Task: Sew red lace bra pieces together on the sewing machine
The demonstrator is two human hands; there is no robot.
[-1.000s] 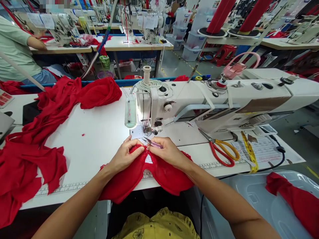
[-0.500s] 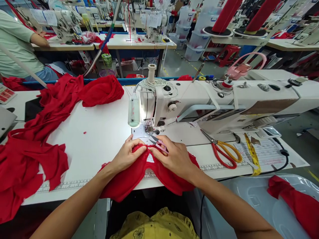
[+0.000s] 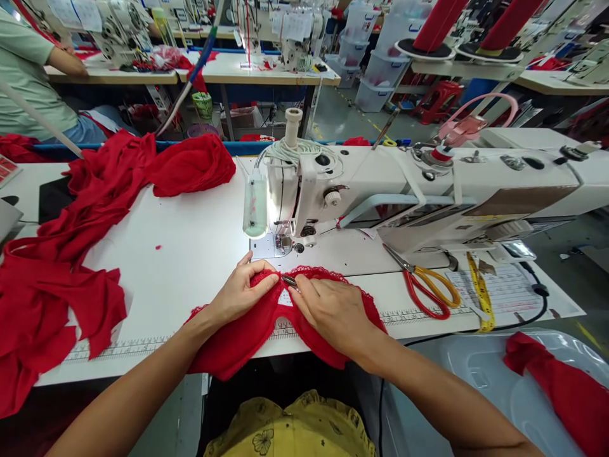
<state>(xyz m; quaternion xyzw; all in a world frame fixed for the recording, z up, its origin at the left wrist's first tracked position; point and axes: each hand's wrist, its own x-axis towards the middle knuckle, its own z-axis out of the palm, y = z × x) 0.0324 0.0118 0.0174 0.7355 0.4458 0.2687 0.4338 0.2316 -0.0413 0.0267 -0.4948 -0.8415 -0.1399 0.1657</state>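
A red lace-edged bra (image 3: 238, 339) lies across the front edge of the sewing table, its two cups spread left and right. My left hand (image 3: 245, 292) pinches the lace at the centre between the cups. Closed around a pair of small thread snips (image 3: 289, 280), my right hand (image 3: 330, 311) rests over the right cup. The snips' blades point left and touch the centre of the bra by my left fingertips; most of their handle is hidden in my palm. Just beyond is the presser foot (image 3: 284, 243) of a white sewing machine (image 3: 371, 184).
Red fabric pieces (image 3: 90, 216) are heaped along the left. Right of my hands lie orange-and-red-handled scissors (image 3: 423, 285), a yellow tape measure (image 3: 481, 292) and a paper sheet (image 3: 511, 295). A grey plastic tub (image 3: 457, 393) stands at lower right. A person in light green (image 3: 33, 76) sits at far left.
My right hand has turned and brought the snips down, so their blades now sit at the bra's centre instead of pointing up toward the machine. My left hand keeps its pinch.
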